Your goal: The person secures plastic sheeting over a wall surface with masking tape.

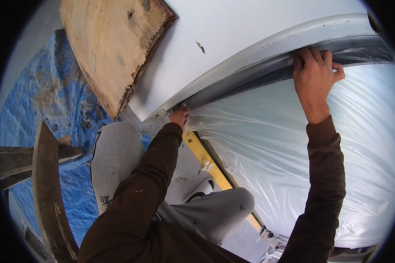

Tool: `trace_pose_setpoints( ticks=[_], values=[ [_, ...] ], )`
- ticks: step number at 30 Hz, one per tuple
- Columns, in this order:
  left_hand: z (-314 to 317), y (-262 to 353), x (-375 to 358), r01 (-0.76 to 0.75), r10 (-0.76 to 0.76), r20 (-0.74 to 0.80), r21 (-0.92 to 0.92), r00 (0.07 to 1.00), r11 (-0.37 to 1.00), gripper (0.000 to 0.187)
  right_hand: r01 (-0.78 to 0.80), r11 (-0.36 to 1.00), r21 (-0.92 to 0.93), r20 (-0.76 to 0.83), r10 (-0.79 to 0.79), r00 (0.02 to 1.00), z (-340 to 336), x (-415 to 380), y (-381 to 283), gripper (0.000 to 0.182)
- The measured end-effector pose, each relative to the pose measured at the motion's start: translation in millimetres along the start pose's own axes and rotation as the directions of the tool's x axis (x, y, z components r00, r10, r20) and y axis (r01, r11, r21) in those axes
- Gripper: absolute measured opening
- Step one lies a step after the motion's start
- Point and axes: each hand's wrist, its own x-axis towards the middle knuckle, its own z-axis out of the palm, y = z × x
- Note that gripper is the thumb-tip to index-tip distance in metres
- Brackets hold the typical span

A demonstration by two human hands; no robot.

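Head view, read from left to right: a blue tarp [44, 101] covers the floor at far left, with weathered wooden planks [48, 193] lying over it near the edge of view. A rough-edged plywood board [112, 48] leans further off, against a white wall panel [232, 30]. Grey trousers and a white shoe [199, 189] show below, beside a yellow strip [197, 151] along the foot of the opening.

Left hand [180, 117]: pressed to the lower end of the grey frame edge [250, 72], where the clear plastic sheet [294, 144] begins. Its grip looks closed, pinching the sheet's corner against the frame, though the fingertips are partly hidden.

Right hand [314, 72]: raised at upper right, fingers curled over the top of the same frame edge, holding the sheet's upper border there, apparently with dark tape [364, 50] running beyond it; grip narrow and engaged.

Judgement: the step in hand is seating the sheet's border along the frame. The sheet hangs wrinkled between the two hands, so the next move calls for keeping it taut while pressing along the unsecured stretch
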Motion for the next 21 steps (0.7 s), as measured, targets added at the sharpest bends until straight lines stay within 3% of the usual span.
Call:
trace_pose_setpoints(
  ticks=[13,18,21],
  values=[
    [14,5,9,-0.098,0.098,-0.015,-0.012,0.995,0.995,0.012,0.016,0.999,-0.036,-0.007,-0.016,1.000,5,0,1,0.007],
    [23,2,12,-0.116,0.114,-0.079,-0.016,0.990,0.993,0.016,0.015,0.999,-0.048,-0.010,-0.016,1.000,8,-1,3,0.007],
    [13,-16,46,-0.215,0.215,-0.100,0.010,0.972,0.977,0.018,0.029,0.999,-0.046,-0.029,-0.031,0.999,9,-1,3,0.007]
  ],
)
